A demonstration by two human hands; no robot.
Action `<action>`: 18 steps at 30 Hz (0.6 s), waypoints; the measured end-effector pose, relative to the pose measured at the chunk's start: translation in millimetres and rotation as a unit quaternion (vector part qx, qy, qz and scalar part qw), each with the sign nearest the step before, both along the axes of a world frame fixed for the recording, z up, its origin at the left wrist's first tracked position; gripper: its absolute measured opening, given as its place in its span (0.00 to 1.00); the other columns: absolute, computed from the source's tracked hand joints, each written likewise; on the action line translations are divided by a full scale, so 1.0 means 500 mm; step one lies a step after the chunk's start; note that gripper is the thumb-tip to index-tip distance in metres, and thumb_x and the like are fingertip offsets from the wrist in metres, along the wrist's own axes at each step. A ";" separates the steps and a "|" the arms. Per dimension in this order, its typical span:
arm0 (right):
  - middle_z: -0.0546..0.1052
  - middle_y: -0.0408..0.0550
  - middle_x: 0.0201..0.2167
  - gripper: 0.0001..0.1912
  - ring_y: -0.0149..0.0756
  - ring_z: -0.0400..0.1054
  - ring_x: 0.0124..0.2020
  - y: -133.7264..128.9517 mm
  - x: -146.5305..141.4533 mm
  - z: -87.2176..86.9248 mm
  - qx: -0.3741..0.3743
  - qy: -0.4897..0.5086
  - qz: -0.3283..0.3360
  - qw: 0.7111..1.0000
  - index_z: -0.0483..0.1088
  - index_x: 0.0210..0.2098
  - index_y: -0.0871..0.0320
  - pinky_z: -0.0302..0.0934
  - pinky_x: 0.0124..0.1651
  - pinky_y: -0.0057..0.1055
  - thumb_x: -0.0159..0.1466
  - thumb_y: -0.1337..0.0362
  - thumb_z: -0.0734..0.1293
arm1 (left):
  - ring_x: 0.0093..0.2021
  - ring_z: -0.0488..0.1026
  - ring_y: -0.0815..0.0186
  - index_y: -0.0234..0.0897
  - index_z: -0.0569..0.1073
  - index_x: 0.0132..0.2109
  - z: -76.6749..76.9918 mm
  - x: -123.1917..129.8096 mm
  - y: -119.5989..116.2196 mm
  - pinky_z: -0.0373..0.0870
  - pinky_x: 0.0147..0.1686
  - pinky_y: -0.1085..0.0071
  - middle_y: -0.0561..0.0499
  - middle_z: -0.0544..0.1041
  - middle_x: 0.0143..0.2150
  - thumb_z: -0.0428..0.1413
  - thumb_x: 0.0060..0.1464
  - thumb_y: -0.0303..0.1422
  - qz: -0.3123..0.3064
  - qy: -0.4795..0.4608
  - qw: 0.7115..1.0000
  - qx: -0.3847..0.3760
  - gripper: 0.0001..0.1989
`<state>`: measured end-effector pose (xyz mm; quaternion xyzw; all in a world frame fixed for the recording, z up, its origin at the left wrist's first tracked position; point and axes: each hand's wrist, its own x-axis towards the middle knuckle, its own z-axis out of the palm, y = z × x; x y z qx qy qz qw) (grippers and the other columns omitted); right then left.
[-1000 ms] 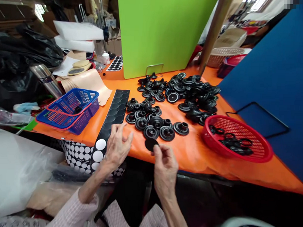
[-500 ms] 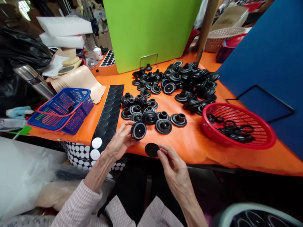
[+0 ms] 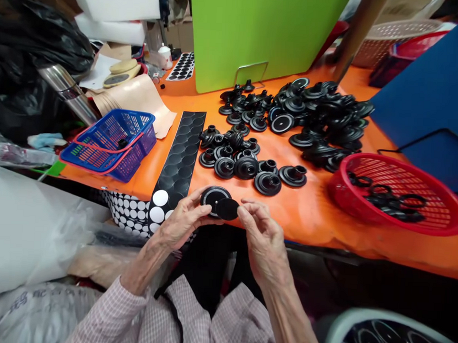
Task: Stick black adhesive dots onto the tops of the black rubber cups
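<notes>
Near the table's front edge, my left hand [image 3: 184, 217] grips a round black plastic base [image 3: 211, 193] by its rim, its flat face with a pale ring turned up. Between thumb and fingers my right hand [image 3: 263, 232] pinches a thin black round sticker [image 3: 227, 209]. That sticker overlaps the right part of the base's face; whether the two touch I cannot tell. Left of them lies a black sticker sheet [image 3: 180, 155], with white circles bared at its near end. Several similar black bases [image 3: 246, 167] stand just beyond my hands, stems up.
A large heap of black bases [image 3: 328, 115] lies farther back on the orange table [image 3: 212, 103]. A red basket [image 3: 398, 165] with black rings is at right, a blue basket [image 3: 139, 156] at left. Green [image 3: 264, 32] and blue [image 3: 423, 93] boards stand behind.
My hands have come together: the left hand has tilted the base face up, and the right has brought the sticker over its edge. The view has shifted left.
</notes>
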<state>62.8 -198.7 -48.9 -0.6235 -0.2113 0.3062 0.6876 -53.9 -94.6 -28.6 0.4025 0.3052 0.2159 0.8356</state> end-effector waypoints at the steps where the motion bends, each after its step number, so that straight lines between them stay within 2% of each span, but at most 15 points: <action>1: 0.69 0.45 0.41 0.13 0.35 0.65 0.44 0.004 -0.006 -0.003 0.001 -0.001 -0.002 1.000 0.71 0.30 0.56 0.60 0.46 0.31 0.57 0.52 0.70 | 0.44 0.75 0.62 0.38 0.75 0.50 0.000 -0.003 -0.002 0.76 0.44 0.62 0.48 0.76 0.50 0.61 0.50 0.27 -0.007 -0.001 1.000 0.001 0.19; 8: 0.69 0.45 0.39 0.12 0.35 0.65 0.42 0.016 -0.038 -0.020 0.002 0.012 -0.014 1.000 0.72 0.30 0.56 0.60 0.46 0.32 0.59 0.53 0.68 | 0.46 0.75 0.59 0.38 0.76 0.50 -0.002 -0.009 -0.007 0.76 0.47 0.60 0.47 0.77 0.50 0.59 0.48 0.23 -0.024 -0.004 1.000 -0.005 0.20; 18: 0.68 0.44 0.37 0.11 0.34 0.65 0.40 0.023 -0.045 -0.020 -0.008 0.007 -0.042 0.999 0.72 0.29 0.57 0.61 0.43 0.31 0.58 0.55 0.69 | 0.45 0.77 0.59 0.36 0.76 0.50 -0.009 -0.009 -0.012 0.76 0.47 0.60 0.47 0.78 0.49 0.58 0.48 0.23 -0.022 0.001 1.000 0.002 0.20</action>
